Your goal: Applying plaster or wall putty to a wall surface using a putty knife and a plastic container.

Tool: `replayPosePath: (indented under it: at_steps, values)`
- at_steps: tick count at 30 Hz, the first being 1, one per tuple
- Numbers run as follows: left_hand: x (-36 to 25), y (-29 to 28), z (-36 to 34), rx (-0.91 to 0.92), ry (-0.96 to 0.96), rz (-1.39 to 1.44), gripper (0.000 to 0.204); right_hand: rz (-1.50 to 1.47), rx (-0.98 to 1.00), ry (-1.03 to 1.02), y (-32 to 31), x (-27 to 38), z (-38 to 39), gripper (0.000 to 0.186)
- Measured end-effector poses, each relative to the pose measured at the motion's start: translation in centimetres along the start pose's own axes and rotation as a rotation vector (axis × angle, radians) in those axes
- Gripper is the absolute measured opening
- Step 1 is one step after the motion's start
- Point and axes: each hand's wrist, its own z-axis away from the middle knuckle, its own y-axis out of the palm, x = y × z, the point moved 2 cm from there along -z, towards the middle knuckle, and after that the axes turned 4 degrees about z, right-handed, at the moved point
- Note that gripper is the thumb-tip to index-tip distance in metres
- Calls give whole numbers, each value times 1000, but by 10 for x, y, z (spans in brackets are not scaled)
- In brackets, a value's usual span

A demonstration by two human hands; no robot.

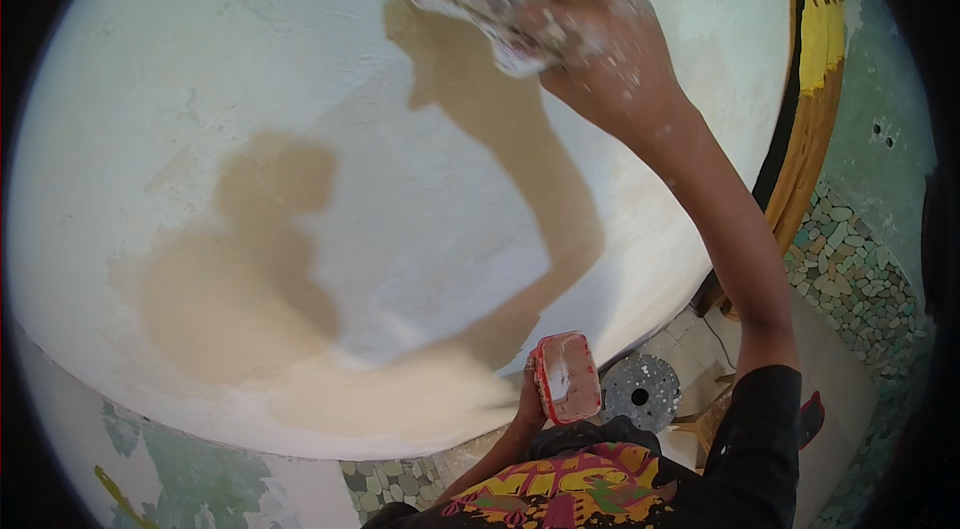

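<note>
Raised to the upper middle, my right hand (612,59) is closed on a crumpled rag (475,1), smeared with white and blurred by motion. The rag is at the pale wall (200,59); whether it touches the surface I cannot tell. White specks cover the back of that hand. Low in the view, my left hand (529,401) grips the side of a red-rimmed plastic tub (597,381). Some white material shows inside the tub, and its walls are smeared. Most of the left fingers are hidden behind it.
My shadow falls across the wall. A speckled grey round stool seat (655,391) with a dark central hole stands below, beside the tub. At the right is a wooden frame (800,149) with a yellow part. Pebble-patterned tiling (845,254) lies beyond it.
</note>
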Motion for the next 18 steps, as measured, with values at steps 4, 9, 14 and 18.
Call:
replayPosePath:
  at_steps: [4,9,14,18]
  values:
    - [5,5,1,86,-73,142,77,4,-181,-71,31,24,-27,19]
    - [12,5,7,174,-81,291,75,-163,-10,22,51,44,37,37]
    - [12,7,11,75,-69,224,75,-14,170,19,25,42,98,48]
    - [-1,8,13,40,-28,155,75,-142,142,68,-10,12,49,49]
